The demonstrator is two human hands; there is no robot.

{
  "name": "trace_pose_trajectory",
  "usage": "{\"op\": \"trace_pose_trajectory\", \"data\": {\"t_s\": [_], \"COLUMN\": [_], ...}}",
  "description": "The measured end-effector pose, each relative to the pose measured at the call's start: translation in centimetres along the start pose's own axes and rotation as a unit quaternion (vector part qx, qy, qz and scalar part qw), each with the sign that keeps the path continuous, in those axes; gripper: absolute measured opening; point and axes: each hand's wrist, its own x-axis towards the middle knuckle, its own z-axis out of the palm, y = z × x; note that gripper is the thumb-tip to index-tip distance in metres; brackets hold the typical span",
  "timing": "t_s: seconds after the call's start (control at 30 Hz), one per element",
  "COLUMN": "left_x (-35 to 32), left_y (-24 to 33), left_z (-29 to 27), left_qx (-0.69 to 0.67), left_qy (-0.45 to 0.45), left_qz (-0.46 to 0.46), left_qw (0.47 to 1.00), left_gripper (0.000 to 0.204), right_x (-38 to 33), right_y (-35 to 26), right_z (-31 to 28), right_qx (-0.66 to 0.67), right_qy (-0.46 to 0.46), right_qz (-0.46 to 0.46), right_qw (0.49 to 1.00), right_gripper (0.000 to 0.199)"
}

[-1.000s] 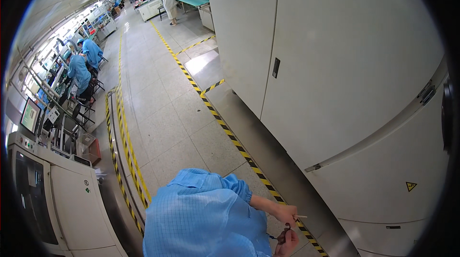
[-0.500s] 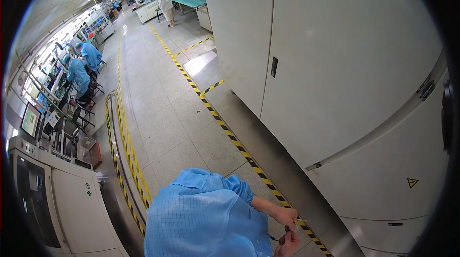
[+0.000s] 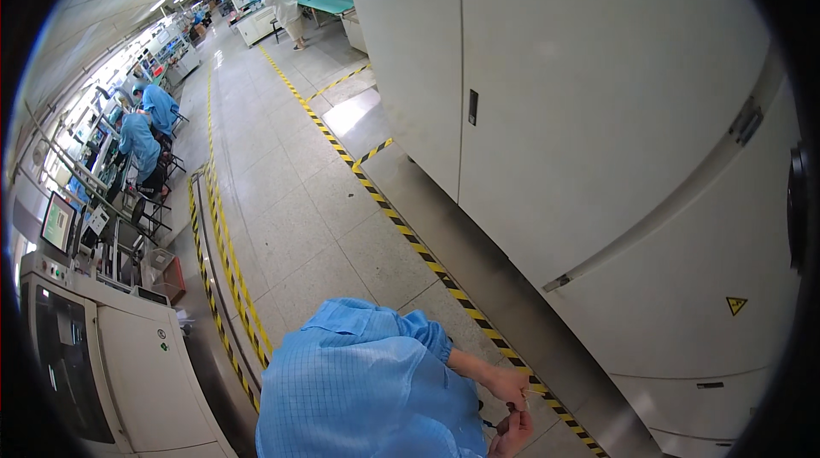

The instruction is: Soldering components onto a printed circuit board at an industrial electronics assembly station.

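Note:
Over at the lower right, my left hand [image 3: 510, 385] reaches out of a blue checked sleeve [image 3: 427, 340]. Its fingers are closed in a pinch at a small, thin, pale thing too small to name. Just below it is my right hand [image 3: 512, 435], partly cut by the lower edge, with fingers bent together and their tips close to the left hand. A thin dark piece [image 3: 489, 425] shows beside the right hand, against the smock. What the right hand grips is hidden. Both hands are above the floor beside a yellow-and-black tape line [image 3: 455, 290].
A tall pale cabinet [image 3: 589, 116] fills the right side. At the lower left stands a white machine [image 3: 145, 364] with a dark window, a monitor [image 3: 58, 221] behind it. Two people in blue [image 3: 139, 142] sit at benches farther left. Someone in white [image 3: 282, 1] stands at the back.
The view has turned slightly, so the cabinet sits a little farther left. My hands stay close together, in almost the same pose.

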Motion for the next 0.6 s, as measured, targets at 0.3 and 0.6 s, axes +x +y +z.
{"op": "trace_pose_trajectory", "data": {"t_s": [0.3, 0.6], "left_x": [11.0, 17.9], "left_y": [-2.1, 1.4], "left_z": [11.8, 25.9], "left_qx": [0.050, 0.086], "left_qy": [-0.055, -0.087], "left_qz": [0.037, 0.008], "left_qw": [0.997, 0.992], "left_gripper": [0.021, 0.024], "right_x": [-5.2, -11.4], "right_y": [-0.1, 1.7], "right_z": [-12.3, -27.7], "right_qx": [0.117, 0.171], "right_qy": [0.036, 0.079], "right_qz": [0.045, 0.071], "right_qw": [0.991, 0.980], "right_gripper": [0.013, 0.015]}}
